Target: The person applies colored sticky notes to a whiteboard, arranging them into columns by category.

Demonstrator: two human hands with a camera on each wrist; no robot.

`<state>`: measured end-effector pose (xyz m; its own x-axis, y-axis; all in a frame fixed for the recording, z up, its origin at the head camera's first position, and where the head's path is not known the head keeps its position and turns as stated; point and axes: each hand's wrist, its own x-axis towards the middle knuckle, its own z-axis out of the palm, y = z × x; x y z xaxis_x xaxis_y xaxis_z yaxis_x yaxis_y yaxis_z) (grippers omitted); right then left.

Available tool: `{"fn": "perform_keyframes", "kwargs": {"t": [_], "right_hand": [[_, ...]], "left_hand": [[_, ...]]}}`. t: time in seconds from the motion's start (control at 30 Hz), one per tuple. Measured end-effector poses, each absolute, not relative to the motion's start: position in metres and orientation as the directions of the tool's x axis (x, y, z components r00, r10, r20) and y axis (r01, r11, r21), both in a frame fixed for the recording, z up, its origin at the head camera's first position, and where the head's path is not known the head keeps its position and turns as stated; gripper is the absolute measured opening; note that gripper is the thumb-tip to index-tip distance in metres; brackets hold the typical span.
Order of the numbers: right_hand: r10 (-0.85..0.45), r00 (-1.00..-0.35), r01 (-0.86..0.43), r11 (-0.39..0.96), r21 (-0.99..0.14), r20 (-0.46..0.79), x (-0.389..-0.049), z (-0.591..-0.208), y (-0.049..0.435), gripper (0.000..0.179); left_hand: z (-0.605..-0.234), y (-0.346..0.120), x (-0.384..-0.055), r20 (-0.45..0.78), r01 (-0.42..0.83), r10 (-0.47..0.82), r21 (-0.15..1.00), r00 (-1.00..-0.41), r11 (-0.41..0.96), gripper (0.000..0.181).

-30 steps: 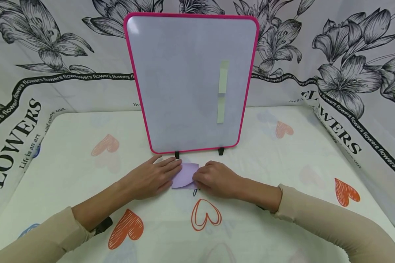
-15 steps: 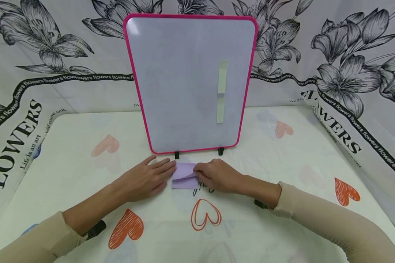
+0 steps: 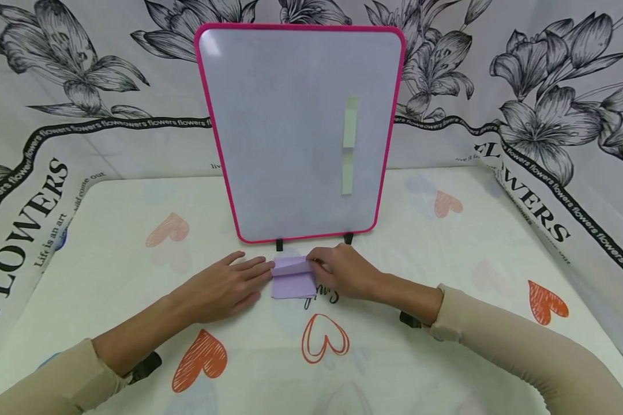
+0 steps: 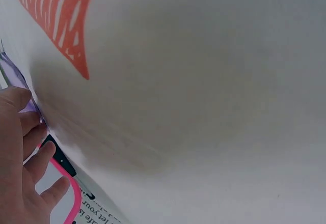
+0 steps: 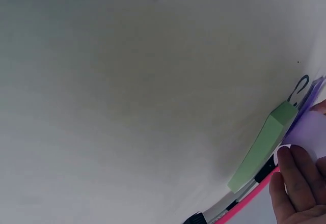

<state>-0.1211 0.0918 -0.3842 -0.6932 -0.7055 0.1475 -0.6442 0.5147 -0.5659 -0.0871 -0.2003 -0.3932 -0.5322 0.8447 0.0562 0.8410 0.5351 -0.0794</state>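
Observation:
A small purple sticky note pad lies on the tablecloth just in front of the whiteboard. Its top sheet is curled up and folded back toward the board. My right hand pinches the sheet's right side between thumb and fingers; in the right wrist view the purple sheet bends beside the fingers. My left hand rests flat at the pad's left edge, fingers spread and straight, fingertips on the purple paper. The left wrist view shows these fingers over a purple edge.
A pink-rimmed whiteboard stands behind the pad on black feet, with two pale green strips stuck on its right side. A green block-like piece shows in the right wrist view. Floral cloth hangs behind.
The right hand has drawn the purple sheet's near edge up and away toward the board, baring the pad beneath. The left hand has slid slightly left.

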Motion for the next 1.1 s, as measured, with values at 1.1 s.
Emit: {"fn": "perform_keyframes", "kwargs": {"t": [1.1], "right_hand": [[-0.666,-0.726,-0.626,0.537,-0.566,0.172,-0.1215,-0.3899,0.0896,0.016]], "left_hand": [[-0.3907,-0.1919,-0.0877,0.194,0.937,0.926,-0.075,-0.323,0.342,0.046]]}}
